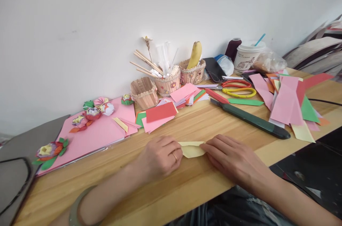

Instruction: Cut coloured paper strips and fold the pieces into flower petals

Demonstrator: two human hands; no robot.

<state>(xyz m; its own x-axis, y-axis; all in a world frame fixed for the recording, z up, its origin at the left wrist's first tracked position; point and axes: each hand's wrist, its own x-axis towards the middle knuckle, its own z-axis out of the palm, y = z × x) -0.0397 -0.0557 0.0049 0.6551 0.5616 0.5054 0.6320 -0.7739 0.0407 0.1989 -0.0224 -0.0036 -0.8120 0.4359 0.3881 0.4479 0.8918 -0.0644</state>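
Note:
A pale yellow piece of paper [192, 150] lies near the front edge of the wooden table, its long far side folded over. My left hand [163, 156], with a ring on one finger, is closed on the paper's left end. At the opposite end, the bent fingers of my right hand [227, 153] grip the paper and hide its corner. Past my hands lie loose paper rectangles, a red one [161, 112] on top. A dark green craft knife [253, 121] rests beyond my right hand.
Folded paper flowers [92, 113] sit on a pink sheet [104, 129] at the left. Small wooden baskets [144, 94] stand along the wall, one holding a banana [195, 55]. Yellow-handled scissors [239, 92], a lidded cup [248, 56] and paper strips [287, 99] occupy the right.

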